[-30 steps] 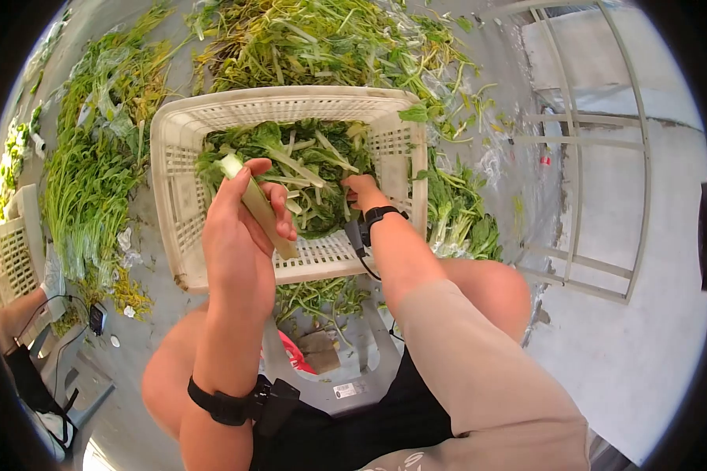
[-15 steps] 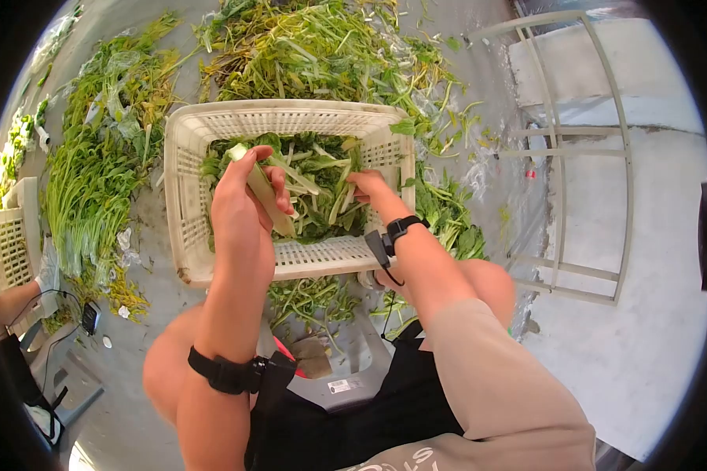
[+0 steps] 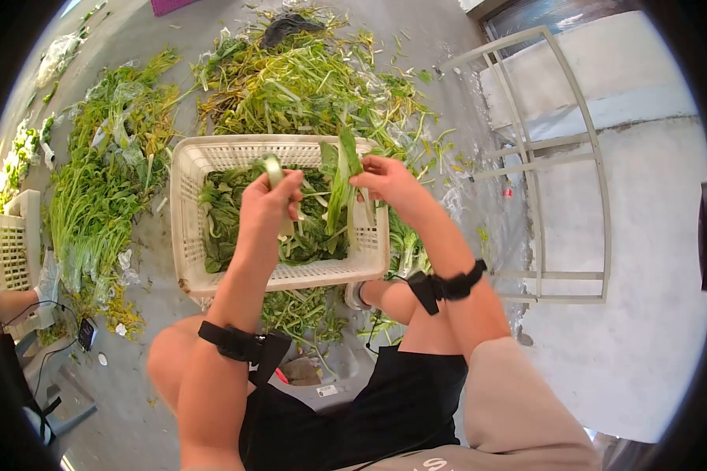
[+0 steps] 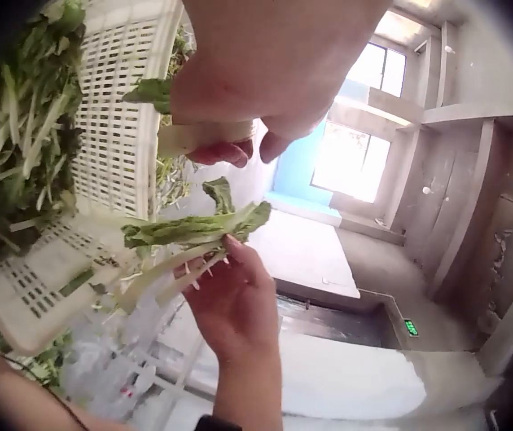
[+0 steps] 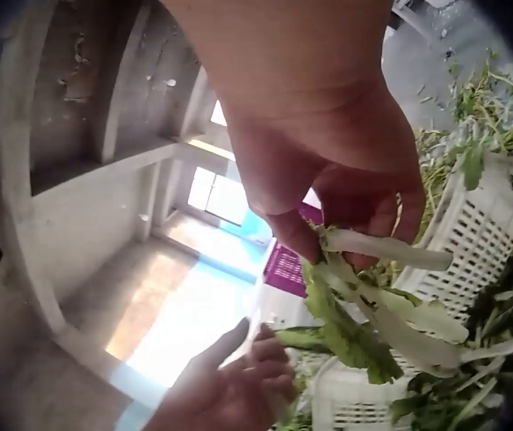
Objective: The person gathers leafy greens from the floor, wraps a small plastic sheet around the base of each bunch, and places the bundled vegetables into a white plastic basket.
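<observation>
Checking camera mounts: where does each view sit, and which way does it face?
Head: on the head, forward and down at the crate and leafy greens; shows left hand, right hand, forearms and black shorts.
Left wrist: on that wrist, past the left hand toward the right hand and windows; both hands show.
Right wrist: on that wrist, past the right hand toward the left hand and windows; both hands show.
Both wrist views share hands, greens, crate and windows.

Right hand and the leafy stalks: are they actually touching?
Touching. The right wrist view shows the right hand pinching the leafy stalks near one end between thumb and fingers.
</observation>
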Available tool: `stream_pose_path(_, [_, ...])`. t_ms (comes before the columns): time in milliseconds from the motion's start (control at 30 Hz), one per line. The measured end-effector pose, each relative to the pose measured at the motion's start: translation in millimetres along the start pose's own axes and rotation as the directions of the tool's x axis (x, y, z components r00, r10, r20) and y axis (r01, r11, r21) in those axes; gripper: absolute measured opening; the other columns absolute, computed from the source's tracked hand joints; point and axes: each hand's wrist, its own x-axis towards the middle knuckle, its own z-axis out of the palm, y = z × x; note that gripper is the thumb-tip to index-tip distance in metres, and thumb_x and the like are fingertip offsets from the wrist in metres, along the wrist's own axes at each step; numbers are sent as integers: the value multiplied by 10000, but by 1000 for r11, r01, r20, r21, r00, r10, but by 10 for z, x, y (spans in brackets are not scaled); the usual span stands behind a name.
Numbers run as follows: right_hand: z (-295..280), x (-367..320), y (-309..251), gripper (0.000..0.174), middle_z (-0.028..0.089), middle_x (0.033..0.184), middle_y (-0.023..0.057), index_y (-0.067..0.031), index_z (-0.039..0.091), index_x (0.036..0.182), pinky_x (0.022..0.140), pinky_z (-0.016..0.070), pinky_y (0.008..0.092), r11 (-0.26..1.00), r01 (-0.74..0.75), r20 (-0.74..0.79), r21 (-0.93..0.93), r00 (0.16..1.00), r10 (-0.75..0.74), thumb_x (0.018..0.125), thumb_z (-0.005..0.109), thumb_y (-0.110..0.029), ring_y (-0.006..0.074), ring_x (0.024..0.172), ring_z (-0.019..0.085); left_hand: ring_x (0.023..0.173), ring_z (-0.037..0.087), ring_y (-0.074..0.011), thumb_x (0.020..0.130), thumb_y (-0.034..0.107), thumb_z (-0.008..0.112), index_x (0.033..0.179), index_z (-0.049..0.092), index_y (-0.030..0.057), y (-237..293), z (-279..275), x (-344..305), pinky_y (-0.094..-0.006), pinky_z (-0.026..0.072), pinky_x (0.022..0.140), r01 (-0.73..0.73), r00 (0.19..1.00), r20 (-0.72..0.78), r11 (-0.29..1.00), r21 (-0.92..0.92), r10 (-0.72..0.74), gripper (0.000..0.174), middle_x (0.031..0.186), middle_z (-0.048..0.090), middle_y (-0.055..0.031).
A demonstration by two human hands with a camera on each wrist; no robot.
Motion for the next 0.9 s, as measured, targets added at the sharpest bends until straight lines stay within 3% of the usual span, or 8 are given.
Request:
stream_pose_path(67, [74,-136,11,282,625,961,0,-30,638,1120,767,508,274,999,15,31,-31,999,-14,871,690,-150,87,845,594,569,494,-54,895,199,718,940,662,44,-48,43,2,-213,403,536,-74,989,141,987,140,54,171,726,579,19])
stream_pose_path(133, [213,-207,119,316,646,1004,23,-24,629,1172,790,513,285,983,-3,12,182,1000,1,882,678,-140,98,872,609,589,504,-46,859,219,763,961,686,44,-111,85,-16,-212,400,544,-56,993,116,982,179,36,217,740,602,24])
stream_pose_path(233, [293,-185,205,335,651,1065,37,-23,615,1214,820,523,306,965,10,99,262,994,-37,904,661,-141,122,932,627,606,509,-48,854,205,764,998,695,30,-170,146,-11,-216,407,554,-122,978,204,928,351,51,237,791,652,6])
stream_pose_path(400, [336,-20,191,287,645,1063,27,-61,611,1193,855,519,339,843,-67,73,534,997,33,945,648,-200,143,946,636,563,485,-39,892,178,720,986,698,34,-167,209,47,-210,368,504,-105,994,43,931,350,96,173,757,636,16])
stream_pose_path(533, [328,108,177,235,654,993,18,-87,602,1138,771,516,338,716,-86,3,693,993,117,959,628,-237,148,850,641,537,459,-42,902,174,710,957,691,42,-195,252,118,-216,353,495,-112,993,13,937,332,114,144,703,581,36])
stream_pose_path(700, [239,182,192,252,664,964,19,-79,619,1122,704,521,336,629,-49,-112,775,971,214,945,652,-255,149,809,641,548,448,-39,911,173,707,971,682,47,-252,268,144,-221,365,508,-159,985,-3,925,344,171,142,726,581,28])
stream_pose_path(767, [239,295,305,373,647,1006,77,-21,589,1179,824,523,421,667,-41,-213,744,931,296,915,692,-264,206,899,644,531,442,-37,919,180,702,984,683,46,-257,272,148,-216,358,491,-178,981,0,908,378,193,150,705,584,27])
stream_pose_path(900, [201,149,231,399,660,1049,106,13,616,1153,810,535,425,614,-39,-154,788,954,258,887,733,-259,218,919,654,503,431,-27,935,173,685,998,678,48,-269,249,146,-204,336,463,-209,974,14,878,432,225,140,692,601,22])
